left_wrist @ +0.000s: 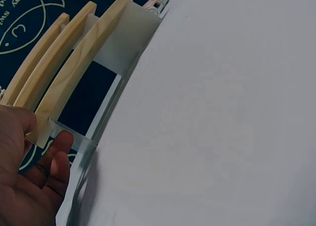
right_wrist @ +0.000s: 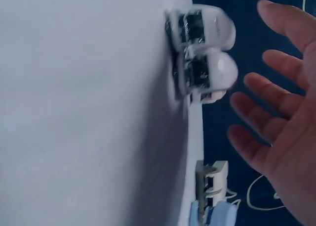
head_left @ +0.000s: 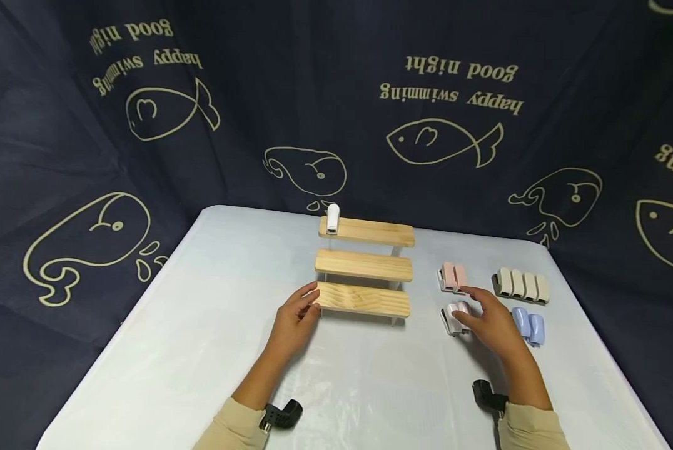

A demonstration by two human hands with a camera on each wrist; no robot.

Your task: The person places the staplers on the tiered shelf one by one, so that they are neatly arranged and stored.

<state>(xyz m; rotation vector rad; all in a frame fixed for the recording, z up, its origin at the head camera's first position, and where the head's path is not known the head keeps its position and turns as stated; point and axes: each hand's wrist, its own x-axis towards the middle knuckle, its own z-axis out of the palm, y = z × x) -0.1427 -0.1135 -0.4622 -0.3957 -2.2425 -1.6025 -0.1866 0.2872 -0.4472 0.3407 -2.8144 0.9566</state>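
A three-tier wooden display stand [head_left: 364, 299] with clear supports stands on the table. At the left end of its lowest board, my left hand [head_left: 293, 322] pinches the edge, the thumb and fingers on either side of it in the left wrist view. One white mini stapler [head_left: 333, 219] sits on the left end of the top board. My right hand [head_left: 491, 322] hovers over two whitish mini staplers [right_wrist: 210, 67], fingers spread and apart from them in the right wrist view. Just beyond them lie two pink staplers [head_left: 453, 276].
Right of the pink pair, several cream staplers [head_left: 521, 285] stand in a row. Two blue staplers [head_left: 529, 326] lie nearer, partly behind my right hand in the head view. A dark printed curtain [head_left: 246, 75] hangs behind the white table [head_left: 212, 275].
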